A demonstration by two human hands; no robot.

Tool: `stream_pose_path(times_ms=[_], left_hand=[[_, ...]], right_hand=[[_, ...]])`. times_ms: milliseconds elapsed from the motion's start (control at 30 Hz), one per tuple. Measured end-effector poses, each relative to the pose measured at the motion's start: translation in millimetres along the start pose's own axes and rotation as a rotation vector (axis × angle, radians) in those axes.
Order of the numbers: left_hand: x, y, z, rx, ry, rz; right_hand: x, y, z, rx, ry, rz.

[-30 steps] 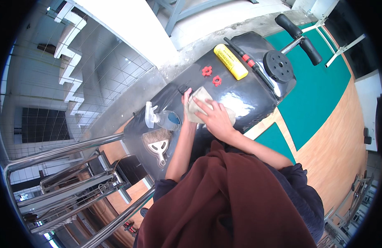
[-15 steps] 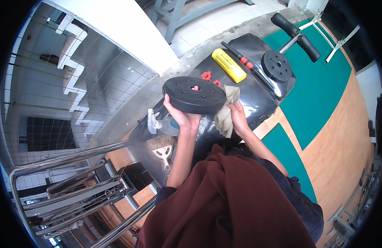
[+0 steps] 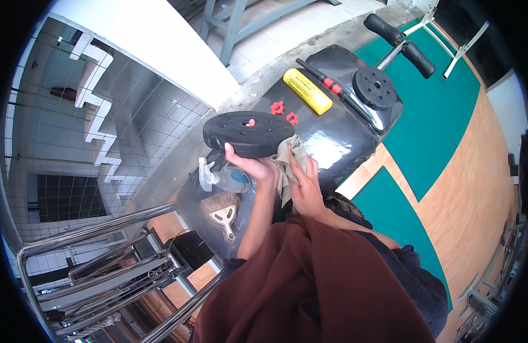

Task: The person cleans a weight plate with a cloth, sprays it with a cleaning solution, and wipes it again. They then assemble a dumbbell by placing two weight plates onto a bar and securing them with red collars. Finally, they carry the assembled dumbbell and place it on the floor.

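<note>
My left hand holds up a round black weight plate from below, thumb against its rim. A small pink spot, seemingly a fingertip, shows in the plate's centre hole. Closed on a crumpled beige cloth, my right hand presses it to the plate's right edge. Beneath lies a black padded bench. On it, left of my left forearm, are a clear spray bottle and a white-handled brush. Beyond the plate are two red star-shaped nuts and a yellow bottle.
A dumbbell bar with red bands and a second black plate lie at the bench's far right. Padded foam rollers extend past that end. Metal rails stand at left. Green mats cover part of the wood-look floor.
The plate and my left hand have shifted a little left. My right hand has moved left with the cloth, along the near right rim, closer to my left hand.
</note>
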State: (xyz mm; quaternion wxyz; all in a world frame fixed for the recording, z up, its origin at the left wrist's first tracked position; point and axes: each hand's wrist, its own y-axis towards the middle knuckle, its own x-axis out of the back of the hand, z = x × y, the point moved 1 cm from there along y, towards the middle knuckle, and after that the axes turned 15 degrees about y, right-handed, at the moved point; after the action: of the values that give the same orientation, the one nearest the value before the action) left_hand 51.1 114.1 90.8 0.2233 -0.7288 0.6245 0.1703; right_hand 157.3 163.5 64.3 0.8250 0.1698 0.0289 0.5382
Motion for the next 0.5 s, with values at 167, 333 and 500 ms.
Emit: stream_pose_path(times_ms=[167,333,500], left_hand=[[1,-3,-10,0.038,-0.091,0.051],[18,-11,-18,0.092,-0.188,0.307],[46,-9,-24,0.085,-0.063,0.611]], right_hand=[[-8,14,-13,-0.171,0.239,-0.161],[8,48,-53,-0.681,1.125,-0.391],[49,80,-81,-0.789,0.964,-0.039]])
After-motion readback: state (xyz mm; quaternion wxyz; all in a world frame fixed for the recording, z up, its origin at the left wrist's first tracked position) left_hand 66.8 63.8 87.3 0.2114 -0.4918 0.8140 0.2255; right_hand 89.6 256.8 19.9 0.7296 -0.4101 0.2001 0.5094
